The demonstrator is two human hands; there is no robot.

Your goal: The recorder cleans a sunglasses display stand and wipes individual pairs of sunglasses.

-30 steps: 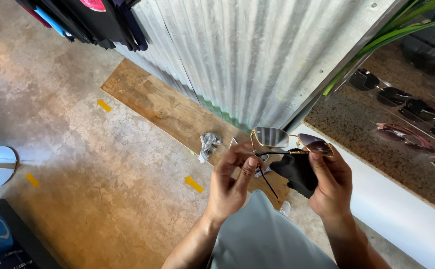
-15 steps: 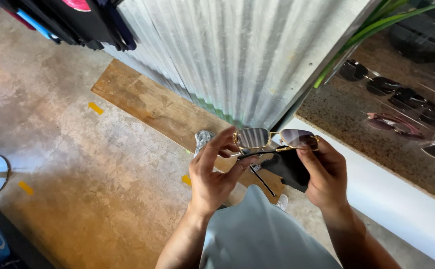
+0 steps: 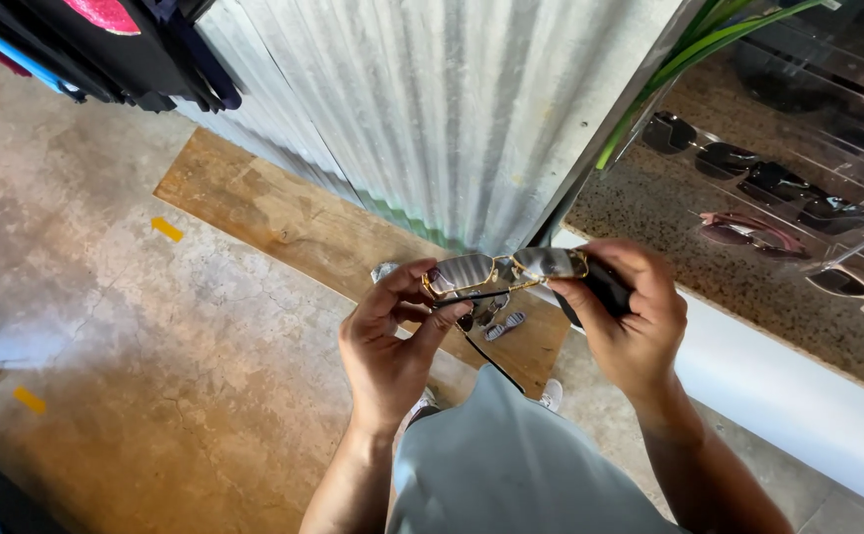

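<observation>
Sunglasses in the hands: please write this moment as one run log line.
left hand: grips sunglasses | right hand: presses black cloth on one lens | backdrop: corrugated metal wall

The glasses (image 3: 504,270) have a thin, shiny gold metal frame and glossy tinted lenses. A matt black cloth (image 3: 605,287) sits against one lens. The wall (image 3: 452,109) is ribbed, dull grey sheet metal. The floor (image 3: 126,336) is rough, mottled concrete, with a worn wooden board (image 3: 284,222) on it. The desk (image 3: 748,287) top looks like speckled stone; the rack (image 3: 827,129) on it is clear glossy plastic.
</observation>
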